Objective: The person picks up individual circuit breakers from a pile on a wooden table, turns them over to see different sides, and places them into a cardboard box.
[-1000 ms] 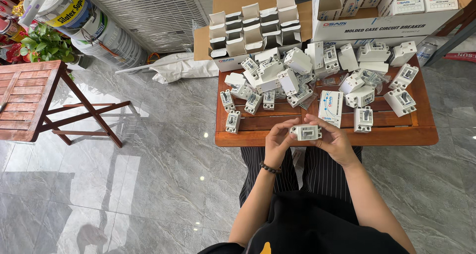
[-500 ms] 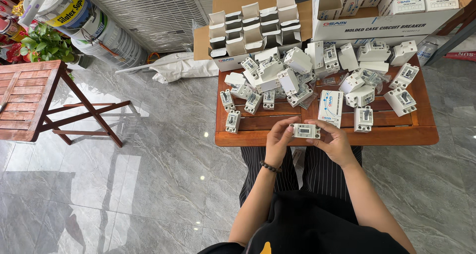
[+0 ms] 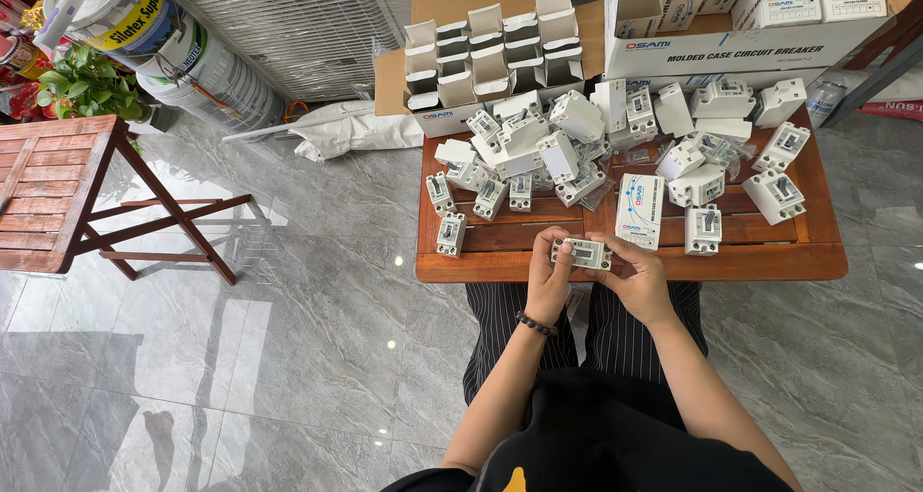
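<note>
Both my hands hold one small white circuit breaker [image 3: 581,253] at the near edge of a low wooden table [image 3: 769,259]. My left hand [image 3: 548,279] grips its left end, with a dark bead bracelet on that wrist. My right hand [image 3: 637,281] grips its right end. Just beyond my hands stands a small white printed box [image 3: 639,210]. Several more white breakers [image 3: 538,156] lie heaped across the table, some upright in a loose row at the left [image 3: 451,233].
Open cardboard cartons [image 3: 490,40] of small white boxes stand at the table's far side, a larger white carton [image 3: 731,21] at the right. A folding wooden table [image 3: 58,184] stands left, with buckets [image 3: 144,31] and a plant [image 3: 82,84] behind. The floor is grey marble tile.
The breaker has shifted slightly in my fingers; otherwise my hands stay at the table's near edge and nothing else has moved.
</note>
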